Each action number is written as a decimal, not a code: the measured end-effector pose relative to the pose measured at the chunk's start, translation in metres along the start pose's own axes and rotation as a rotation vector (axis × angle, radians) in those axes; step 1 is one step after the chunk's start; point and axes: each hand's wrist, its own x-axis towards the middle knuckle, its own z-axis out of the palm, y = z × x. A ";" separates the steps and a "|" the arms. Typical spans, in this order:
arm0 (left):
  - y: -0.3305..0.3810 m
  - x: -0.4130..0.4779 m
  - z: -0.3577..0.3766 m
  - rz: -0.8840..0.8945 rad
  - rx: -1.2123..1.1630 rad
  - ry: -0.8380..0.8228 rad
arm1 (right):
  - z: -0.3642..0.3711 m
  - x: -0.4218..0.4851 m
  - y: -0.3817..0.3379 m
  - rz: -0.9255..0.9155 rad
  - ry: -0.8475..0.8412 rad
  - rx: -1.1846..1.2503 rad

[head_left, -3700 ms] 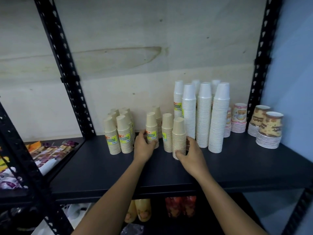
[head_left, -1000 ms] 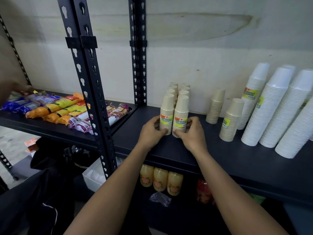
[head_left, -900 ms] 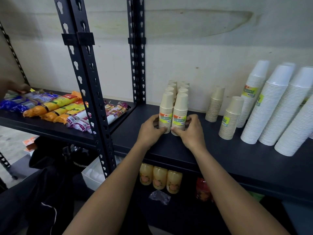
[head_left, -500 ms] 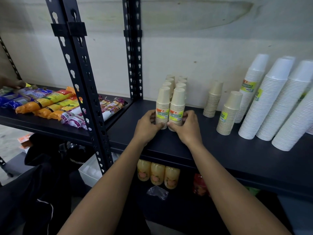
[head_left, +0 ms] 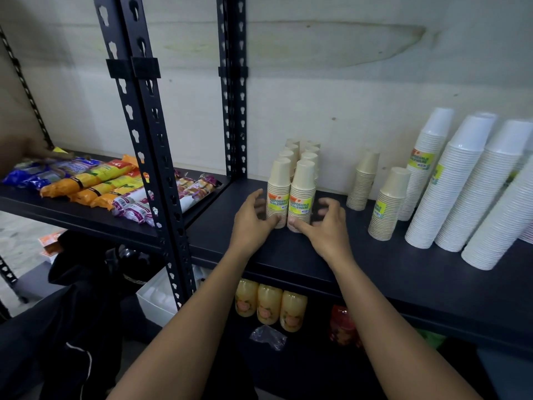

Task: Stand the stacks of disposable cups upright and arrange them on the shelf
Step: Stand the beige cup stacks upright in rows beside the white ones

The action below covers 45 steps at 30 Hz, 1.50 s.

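Two rows of beige cup stacks stand upright on the dark shelf (head_left: 375, 269), running from front to back. The front pair carries yellow labels: the left stack (head_left: 278, 192) and the right stack (head_left: 301, 194). My left hand (head_left: 249, 223) sits at the left of the pair, fingers spread and off the cups, thumb tip at the left stack's base. My right hand (head_left: 324, 229) is at the right, fingers loosely curled with a gap to the cups, thumb tip at the right stack's base. Two more beige stacks (head_left: 363, 183) (head_left: 388, 206) stand apart further right.
Tall white cup stacks (head_left: 450, 186) fill the shelf's right side. Black perforated uprights (head_left: 150, 157) divide this bay from a left shelf with snack packets (head_left: 95, 186). Yellow drink bottles (head_left: 268, 304) stand on the shelf below. Bare shelf lies in front of the cups.
Both hands gripped the front pair of beige stacks half a second ago; now the fingers have opened away from the cups and only the thumbs touch the bases.
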 end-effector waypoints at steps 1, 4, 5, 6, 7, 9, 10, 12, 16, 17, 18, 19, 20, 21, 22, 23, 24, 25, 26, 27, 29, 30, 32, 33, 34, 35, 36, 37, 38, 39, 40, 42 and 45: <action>0.003 -0.005 0.000 0.009 0.010 0.057 | -0.006 -0.004 0.000 -0.001 0.009 0.014; 0.013 -0.023 0.004 0.057 -0.012 0.177 | -0.024 -0.016 0.005 -0.048 0.059 0.018; 0.017 -0.030 0.007 0.088 -0.023 0.202 | -0.031 -0.020 0.006 -0.069 0.079 0.013; 0.021 -0.037 0.011 0.124 -0.030 0.216 | -0.037 -0.024 0.007 -0.084 0.099 0.009; 0.027 -0.044 0.016 0.159 -0.034 0.215 | -0.044 -0.028 0.007 -0.100 0.124 0.006; 0.041 -0.054 0.029 0.211 -0.052 0.171 | -0.058 -0.034 0.007 -0.138 0.205 -0.001; 0.049 -0.057 0.037 0.226 -0.070 0.130 | -0.065 -0.037 0.007 -0.163 0.252 -0.006; 0.065 -0.058 0.054 0.247 -0.097 0.028 | -0.082 -0.041 0.007 -0.209 0.326 -0.052; 0.081 -0.041 0.088 0.263 -0.078 -0.090 | -0.112 -0.040 0.009 -0.189 0.411 -0.144; 0.081 -0.034 0.096 0.248 -0.067 -0.097 | -0.119 -0.038 0.010 -0.172 0.423 -0.137; 0.080 -0.026 0.102 0.233 -0.059 -0.101 | -0.123 -0.037 0.011 -0.151 0.426 -0.120; 0.080 -0.019 0.110 0.219 -0.045 -0.108 | -0.127 -0.035 0.013 -0.125 0.425 -0.102; 0.080 -0.010 0.118 0.206 -0.024 -0.115 | -0.130 -0.032 0.015 -0.094 0.418 -0.086; 0.078 -0.001 0.125 0.192 -0.002 -0.118 | -0.131 -0.029 0.016 -0.059 0.405 -0.079; 0.075 0.008 0.131 0.175 0.017 -0.121 | -0.131 -0.025 0.018 -0.028 0.395 -0.085; 0.073 0.017 0.139 0.158 0.031 -0.127 | -0.130 -0.021 0.020 -0.005 0.388 -0.102; 0.072 0.025 0.146 0.143 0.040 -0.134 | -0.128 -0.017 0.023 0.008 0.383 -0.124; 0.070 0.033 0.154 0.129 0.049 -0.145 | -0.125 -0.013 0.026 0.018 0.374 -0.145; 0.069 0.039 0.161 0.117 0.056 -0.159 | -0.123 -0.008 0.028 0.028 0.362 -0.158; 0.069 0.045 0.169 0.103 0.068 -0.170 | -0.121 -0.004 0.031 0.040 0.347 -0.169; 0.066 0.058 0.185 0.083 0.082 -0.168 | -0.118 0.003 0.036 0.065 0.319 -0.204; 0.065 0.064 0.193 0.071 0.083 -0.163 | -0.117 0.005 0.039 0.071 0.314 -0.222; 0.064 0.075 0.208 0.049 0.081 -0.163 | -0.116 0.010 0.045 0.067 0.324 -0.253; 0.064 0.079 0.214 0.045 0.079 -0.158 | -0.115 0.011 0.046 0.066 0.331 -0.262; 0.064 0.083 0.220 0.047 0.072 -0.150 | -0.115 0.013 0.048 0.069 0.339 -0.264; 0.064 0.086 0.225 0.048 0.060 -0.139 | -0.115 0.014 0.049 0.071 0.344 -0.259; 0.065 0.089 0.229 0.046 0.047 -0.125 | -0.115 0.015 0.050 0.068 0.349 -0.253; 0.066 0.091 0.232 0.038 0.039 -0.109 | -0.115 0.017 0.051 0.065 0.353 -0.250; 0.066 0.092 0.235 0.032 0.036 -0.088 | -0.115 0.017 0.052 0.061 0.356 -0.250; 0.066 0.093 0.237 0.021 0.039 -0.069 | -0.115 0.017 0.054 0.057 0.359 -0.252; 0.066 0.094 0.239 0.013 0.042 -0.055 | -0.115 0.017 0.055 0.051 0.364 -0.255; 0.065 0.094 0.239 0.010 0.049 -0.046 | -0.114 0.017 0.055 0.045 0.365 -0.255; 0.064 0.092 0.236 0.025 0.019 -0.030 | -0.114 0.016 0.055 0.040 0.354 -0.223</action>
